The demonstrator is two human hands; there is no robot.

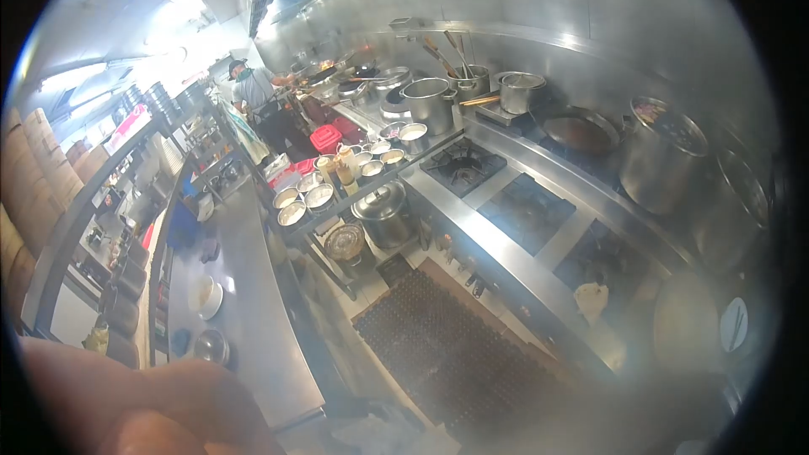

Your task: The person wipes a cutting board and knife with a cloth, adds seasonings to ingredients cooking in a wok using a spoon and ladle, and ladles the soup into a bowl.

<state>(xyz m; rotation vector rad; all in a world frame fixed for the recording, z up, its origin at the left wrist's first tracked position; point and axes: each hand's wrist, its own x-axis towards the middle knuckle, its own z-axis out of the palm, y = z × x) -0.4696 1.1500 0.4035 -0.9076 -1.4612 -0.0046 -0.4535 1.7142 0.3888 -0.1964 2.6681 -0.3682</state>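
My left hand (143, 400) fills the lower left corner, very close to the camera and out of focus. Bent fingers or knuckles show, but their tips are cut off by the frame edge, so I cannot tell whether they hold anything. Just beyond it in the view, a metal bowl (211, 345) and a white bowl (206, 297) stand on the long steel counter (261, 345). The hand appears well in front of them, not touching. My right hand does not show.
A gas range (527, 211) runs along the right, with large pots (661, 156) and a wok (581, 131) behind it. Several seasoning tubs (318, 195) and squeeze bottles (345, 170) crowd a side shelf. A rubber mat (455, 345) covers the floor. Another person (253, 88) stands farther back.
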